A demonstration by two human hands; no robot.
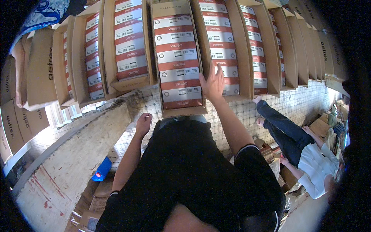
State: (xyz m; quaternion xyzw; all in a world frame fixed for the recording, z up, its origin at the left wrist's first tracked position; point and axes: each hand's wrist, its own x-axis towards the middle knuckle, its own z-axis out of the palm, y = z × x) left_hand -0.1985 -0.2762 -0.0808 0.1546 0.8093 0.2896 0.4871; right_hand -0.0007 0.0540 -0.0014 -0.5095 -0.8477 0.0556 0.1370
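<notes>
In front of me stands a long open carton (184, 113) holding a row of red-and-white shoe boxes (178, 74), their printed labels facing up. My right hand (213, 86) is at this carton's right wall, fingers spread and pointing away from me. It lies over the gap toward the neighbouring carton (244, 77), which has similar boxes; whether it touches the wall I cannot tell. My left hand (143, 124) hangs low, left of the carton's near end, with fingers curled and nothing visible in them.
More open cartons with boxes (130, 46) line up on both sides. A person in a white top (315, 164) is at the right; another person's arm (20, 73) reaches in at far left. A worn board-like surface (73, 154) and a blue object (102, 169) lie left, above tiled floor (148, 101).
</notes>
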